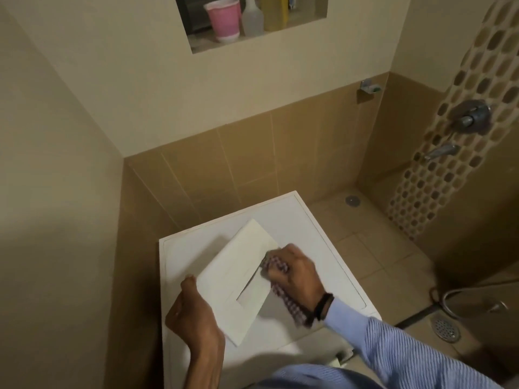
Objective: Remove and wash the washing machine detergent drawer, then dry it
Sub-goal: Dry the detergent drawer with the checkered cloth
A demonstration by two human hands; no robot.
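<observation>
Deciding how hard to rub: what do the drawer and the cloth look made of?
Drawer: probably rigid white plastic with a smooth matte finish, going by its flat faces and crisp moulded edges. Cloth: seems a soft woven fabric in a purple-and-white check; it bunches and droops under the right hand.

No text, label, brand or number can be read; the bottles (252, 19) in the niche (200, 42) at twelve o'clock are blurred.
</observation>
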